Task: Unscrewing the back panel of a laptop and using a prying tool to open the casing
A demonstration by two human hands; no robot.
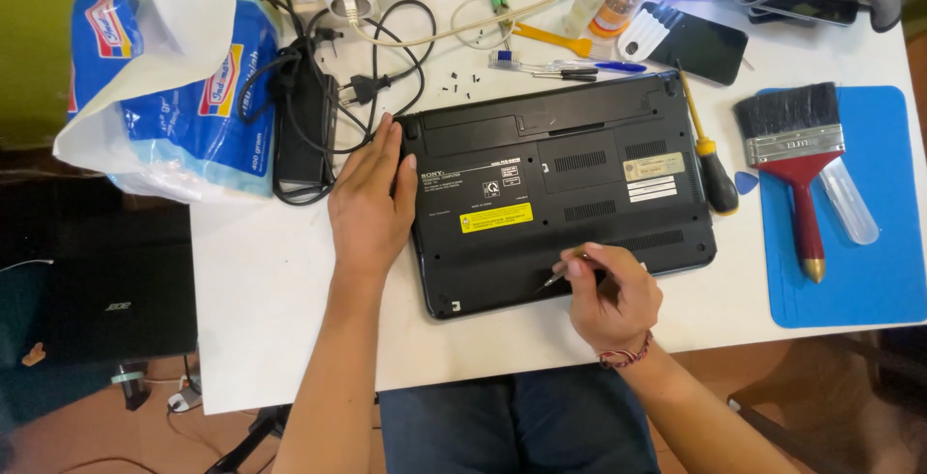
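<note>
A white rectangular tabletop (290,281) carries the work. At its middle lies a black plastic laptop turned underside up (565,189), its vented base panel and yellow sticker facing the camera, its front edge nearest the person.

To the right lies a blue rubber mat (869,271) with a red-handled, black-bristled paintbrush (797,160) on it. Between mat and laptop rests a yellow-shafted screwdriver with a black grip (710,160), just beside the laptop's right edge. A black power brick with coiled cable (304,131) sits at the laptop's left.

The left hand (372,199) lies flat, fingers together, pressed over the laptop's left rear corner. That looks like the right brace: weight there should stop the case from sliding or pivoting under the tool.

The right hand (613,295) pinches a thin silver precision screwdriver (558,274) between thumb and fingertips, its tip on the base near the front edge. It would do best held upright over the screw rather than slanted, with steady downward pressure and slow turns, so the tip does not slip.

A few tiny black screws (463,83) lie loose behind the laptop; any new one probably belongs with them.
</note>
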